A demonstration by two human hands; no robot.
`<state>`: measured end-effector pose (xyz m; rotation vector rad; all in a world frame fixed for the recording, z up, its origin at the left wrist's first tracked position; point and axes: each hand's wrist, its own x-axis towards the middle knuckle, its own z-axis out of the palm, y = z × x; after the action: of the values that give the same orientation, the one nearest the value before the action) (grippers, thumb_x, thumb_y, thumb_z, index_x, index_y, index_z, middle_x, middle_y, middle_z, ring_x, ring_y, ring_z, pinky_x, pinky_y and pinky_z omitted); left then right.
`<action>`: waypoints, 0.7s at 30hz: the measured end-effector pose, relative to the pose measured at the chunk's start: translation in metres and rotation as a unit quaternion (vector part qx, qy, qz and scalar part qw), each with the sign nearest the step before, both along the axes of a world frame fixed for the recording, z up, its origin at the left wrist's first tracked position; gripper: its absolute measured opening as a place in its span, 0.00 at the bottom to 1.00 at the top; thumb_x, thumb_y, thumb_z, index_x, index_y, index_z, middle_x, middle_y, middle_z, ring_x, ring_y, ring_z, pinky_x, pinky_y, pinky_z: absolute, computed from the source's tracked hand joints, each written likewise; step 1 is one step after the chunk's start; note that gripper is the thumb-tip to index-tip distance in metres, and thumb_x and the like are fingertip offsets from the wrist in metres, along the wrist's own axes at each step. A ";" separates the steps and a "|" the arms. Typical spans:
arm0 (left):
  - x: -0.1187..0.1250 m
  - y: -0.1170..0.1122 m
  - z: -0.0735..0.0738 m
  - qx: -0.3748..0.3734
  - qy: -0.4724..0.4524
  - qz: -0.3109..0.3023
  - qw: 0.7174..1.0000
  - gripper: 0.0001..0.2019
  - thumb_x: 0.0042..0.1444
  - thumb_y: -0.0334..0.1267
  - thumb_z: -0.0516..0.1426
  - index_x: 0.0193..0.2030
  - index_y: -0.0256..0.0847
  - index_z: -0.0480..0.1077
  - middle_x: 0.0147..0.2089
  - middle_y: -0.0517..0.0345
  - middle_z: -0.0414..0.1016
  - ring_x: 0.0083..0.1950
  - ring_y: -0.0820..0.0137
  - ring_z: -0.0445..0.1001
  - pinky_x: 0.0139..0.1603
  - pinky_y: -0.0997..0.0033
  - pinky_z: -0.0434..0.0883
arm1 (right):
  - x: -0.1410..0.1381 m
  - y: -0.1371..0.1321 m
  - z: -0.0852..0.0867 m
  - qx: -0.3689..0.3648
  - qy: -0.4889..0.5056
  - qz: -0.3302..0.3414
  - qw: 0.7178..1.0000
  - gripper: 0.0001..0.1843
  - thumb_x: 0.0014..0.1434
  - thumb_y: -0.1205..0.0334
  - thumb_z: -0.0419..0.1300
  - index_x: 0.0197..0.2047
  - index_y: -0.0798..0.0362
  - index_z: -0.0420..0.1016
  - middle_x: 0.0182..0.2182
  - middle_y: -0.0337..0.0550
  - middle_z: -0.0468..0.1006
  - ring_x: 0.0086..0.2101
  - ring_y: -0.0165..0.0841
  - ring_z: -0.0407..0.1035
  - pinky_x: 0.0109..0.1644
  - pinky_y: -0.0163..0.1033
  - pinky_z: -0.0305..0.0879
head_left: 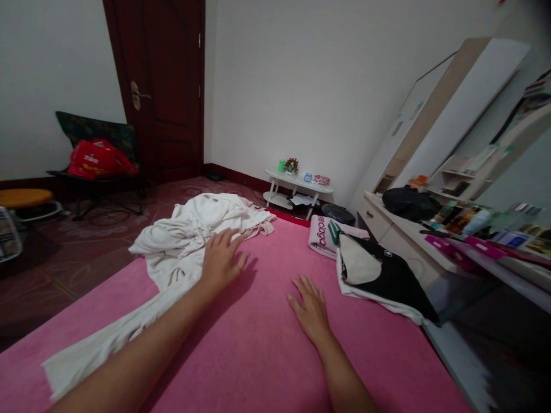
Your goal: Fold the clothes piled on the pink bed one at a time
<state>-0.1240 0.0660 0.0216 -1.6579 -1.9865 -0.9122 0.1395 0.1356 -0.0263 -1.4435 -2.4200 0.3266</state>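
Observation:
My left hand (221, 261) is open, fingers spread, at the right edge of a rumpled heap of white clothes (181, 235); whether it touches the cloth I cannot tell. A long white piece of the heap trails toward me, partly behind my left forearm. My right hand (310, 307) is open too, over the pink bed cover (262, 344), with nothing in it. To its right lie a folded black and white garment (391, 275) and, just beyond, a folded pale pink garment (322, 235) with dark red lettering and a green mark.
On the right stands a dressing table (387, 218) with a black bag (411, 203) and several bottles. A low white table (297, 182) is by the far wall. Back left, a folding chair (94, 135) holds a red bag (99, 159), near a closed dark door (161, 86).

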 end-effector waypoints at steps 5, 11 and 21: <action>-0.043 0.001 -0.025 -0.121 0.040 0.135 0.983 0.41 0.48 0.57 0.59 0.66 0.39 0.57 0.68 0.39 0.55 0.70 0.46 0.46 0.67 0.42 0.41 | 0.000 0.002 -0.003 0.002 0.002 0.000 1.000 0.25 0.62 0.55 0.52 0.62 0.46 0.64 0.66 0.44 0.56 0.66 0.41 0.46 0.67 0.57 0.38; -0.047 0.003 -0.042 -0.138 0.064 0.153 0.976 0.43 0.48 0.58 0.58 0.67 0.40 0.54 0.69 0.42 0.54 0.71 0.48 0.43 0.67 0.44 0.36 | 0.001 0.003 -0.004 0.003 0.002 0.000 1.000 0.25 0.62 0.55 0.51 0.62 0.46 0.64 0.66 0.43 0.56 0.66 0.40 0.46 0.68 0.56 0.38; -0.041 0.000 -0.034 -0.122 0.030 0.153 0.980 0.36 0.58 0.63 0.44 0.66 0.41 0.58 0.67 0.44 0.58 0.71 0.51 0.45 0.67 0.45 0.38 | 0.002 0.003 -0.004 -0.002 0.013 0.007 1.000 0.25 0.64 0.50 0.49 0.62 0.46 0.64 0.66 0.43 0.56 0.66 0.40 0.46 0.68 0.56 0.38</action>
<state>-0.1648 0.0662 -0.0123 -1.4187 -2.3025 -0.5191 0.1412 0.1381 -0.0300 -1.4166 -2.4105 0.3512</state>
